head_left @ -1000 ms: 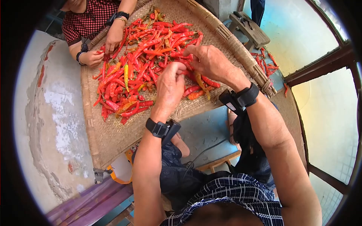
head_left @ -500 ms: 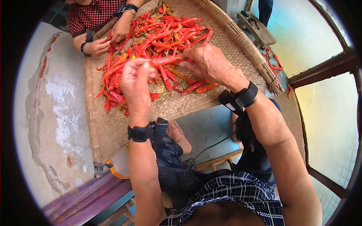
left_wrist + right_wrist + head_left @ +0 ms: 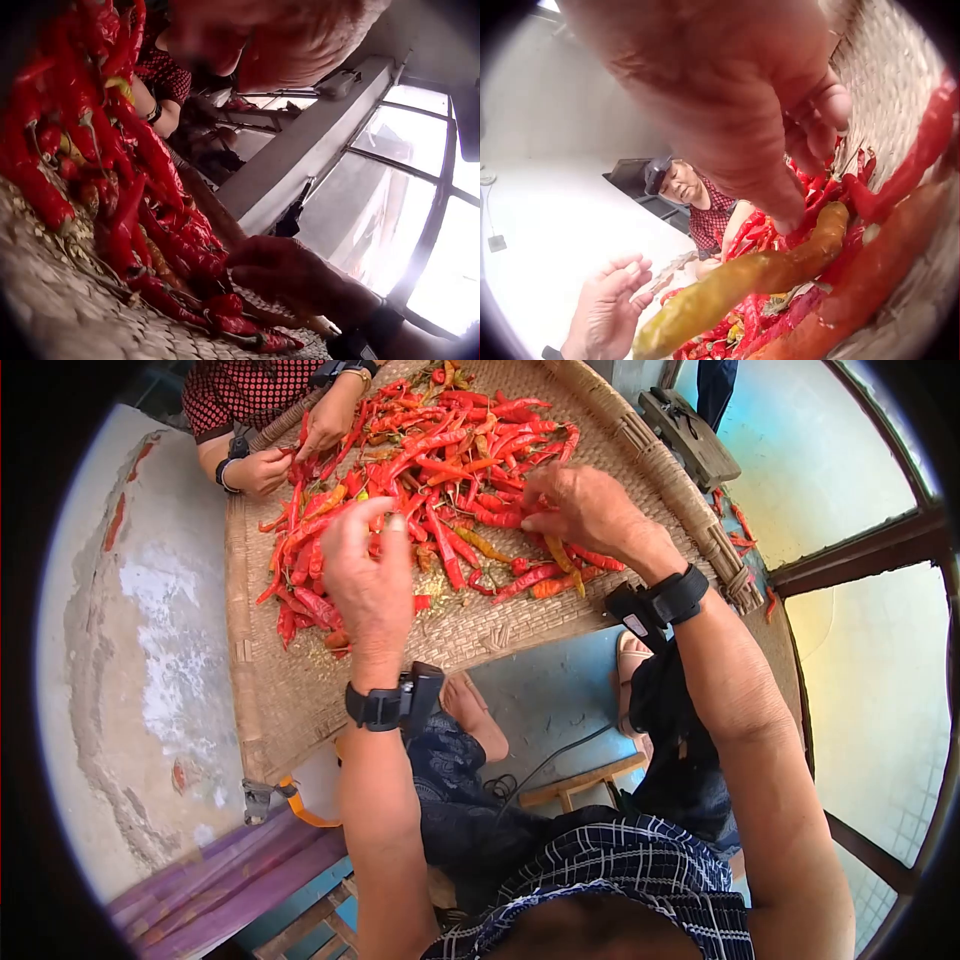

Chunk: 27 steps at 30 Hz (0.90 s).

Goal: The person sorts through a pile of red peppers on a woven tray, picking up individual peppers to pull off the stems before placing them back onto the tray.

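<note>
A heap of red chili peppers (image 3: 430,470), with some yellowish and orange ones, lies on a woven bamboo tray (image 3: 480,635). My left hand (image 3: 365,575) is raised over the near left part of the heap, thumb and fingers apart and nothing between them. At the heap's right side, my right hand (image 3: 595,515) reaches down with bent, parted fingers. In the right wrist view its thumb (image 3: 787,214) is right at a red chili, and a yellow-brown chili (image 3: 742,285) lies close below the hand.
Another person's hands (image 3: 265,468) work at the heap's far left edge. The tray has a raised rim (image 3: 660,465) on the right. Beyond it stand a small wooden bench (image 3: 690,435) and more red chilies (image 3: 740,525). A wall (image 3: 160,620) borders the left side.
Half a second ago both my hands held a red chili between them; now that chili is gone from them. The left fingers have spread, and the right hand has moved right and down to the heap.
</note>
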Available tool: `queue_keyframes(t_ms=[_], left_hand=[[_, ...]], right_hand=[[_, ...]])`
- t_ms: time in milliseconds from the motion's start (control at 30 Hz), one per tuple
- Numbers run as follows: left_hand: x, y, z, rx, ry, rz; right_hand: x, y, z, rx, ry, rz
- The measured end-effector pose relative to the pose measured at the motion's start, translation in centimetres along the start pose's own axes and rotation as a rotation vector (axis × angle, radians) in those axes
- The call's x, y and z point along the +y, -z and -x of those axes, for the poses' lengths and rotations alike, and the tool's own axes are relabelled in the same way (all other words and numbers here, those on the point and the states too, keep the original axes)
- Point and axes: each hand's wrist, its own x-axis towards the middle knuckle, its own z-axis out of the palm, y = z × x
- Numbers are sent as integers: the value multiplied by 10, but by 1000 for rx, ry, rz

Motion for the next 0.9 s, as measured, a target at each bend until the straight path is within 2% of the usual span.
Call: queue_keyframes(t_ms=[67,133,200,233,267,333,367,500,567,733,800,833,900], left_hand=[[14,-14,4,-90,184,339],[18,-22,5,-133,161,325],[17,-29,7,-244,354,532],[17,-30,7,-329,430,646],[17,-31,7,-330,431,645],[22,-32,6,-468,638,888],[24,-33,6,-471,637,937],[25,-38,8,-445,694,958],[22,-40,9,-442,754,1126],[31,-36,8,-283,594,1121],[34,-30,7,-232,530,1114],[34,-26,7,-259,480,1119],[37,-16,8,-355,406,1115]], right_hand=[[3,-8,-1,-14,71,-53],[-4,-11,-4,-23,93,73],[-6,-3,-2,54,101,3],[-8,4,-4,83,124,-144],[-9,7,-4,113,147,-292],[-12,6,-3,118,200,-386],[-12,6,-1,127,252,-477],[-17,5,1,167,340,-526],[-18,6,2,155,365,-508],[-21,11,8,34,400,-513],[-18,12,9,-156,308,-539],[-19,11,9,-155,307,-539],[-22,8,6,12,218,-600]])
